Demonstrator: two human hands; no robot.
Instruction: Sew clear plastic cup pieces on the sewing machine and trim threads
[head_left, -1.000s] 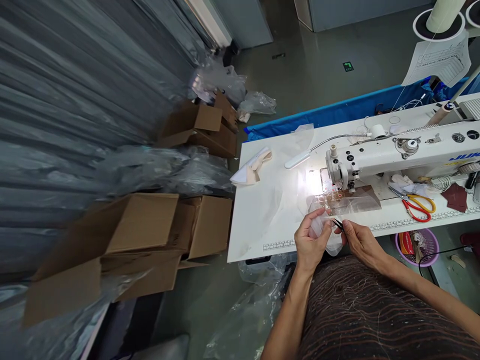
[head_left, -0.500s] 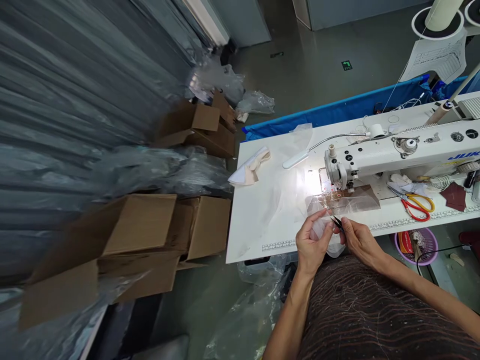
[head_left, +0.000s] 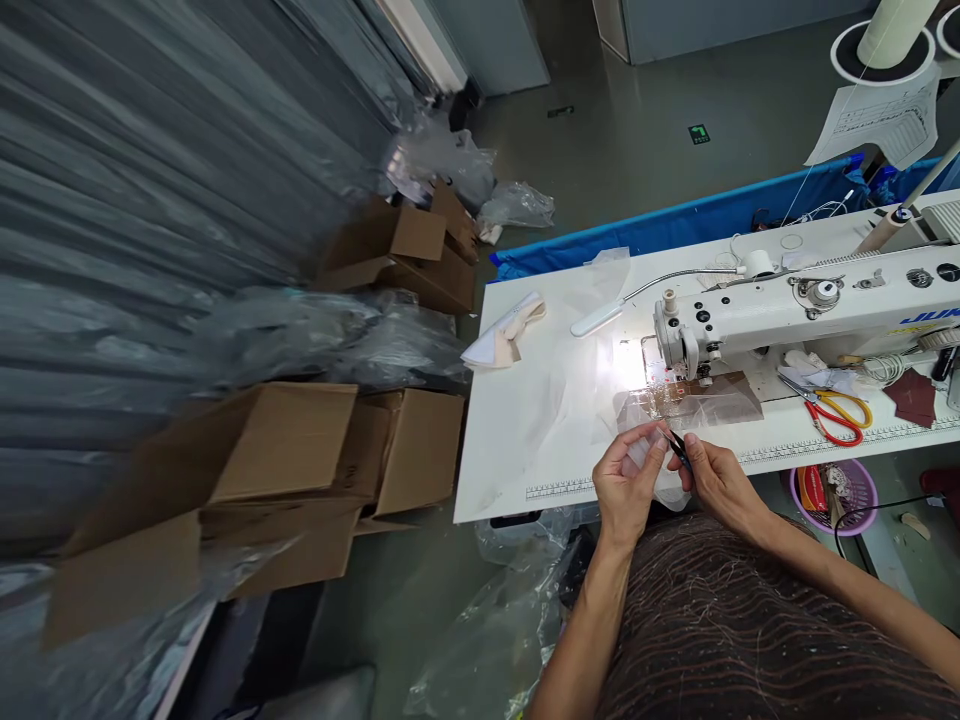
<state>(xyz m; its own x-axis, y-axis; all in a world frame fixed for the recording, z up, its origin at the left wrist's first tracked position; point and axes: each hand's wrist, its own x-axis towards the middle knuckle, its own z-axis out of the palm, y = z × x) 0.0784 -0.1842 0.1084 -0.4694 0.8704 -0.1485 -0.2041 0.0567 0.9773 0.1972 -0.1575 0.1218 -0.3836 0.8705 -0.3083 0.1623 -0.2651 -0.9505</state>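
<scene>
My left hand [head_left: 627, 480] pinches a piece of sheer white fabric [head_left: 639, 450] at the front edge of the sewing table [head_left: 510, 430]. Small dark-handled tweezers or thread snips [head_left: 678, 450] are in my right hand [head_left: 716, 475], their tip at the fabric by my left fingertips; which of the two tools it is I cannot tell. Part of the fabric hangs below the table edge between my hands. Just beyond them, a brown and sheer piece [head_left: 720, 400] lies under the head of the white sewing machine [head_left: 682, 340], lit by its lamp.
Scissors with red and yellow handles [head_left: 836, 415] lie right of the machine. A folded cream fabric piece [head_left: 506, 335] sits at the table's left end. Open cardboard boxes [head_left: 289, 440] stand on the floor at left. A purple basket [head_left: 862, 490] is under the table at right.
My hands stay close together at the fabric, with the dark tool still at my left fingertips. The whole view has shifted slightly.
</scene>
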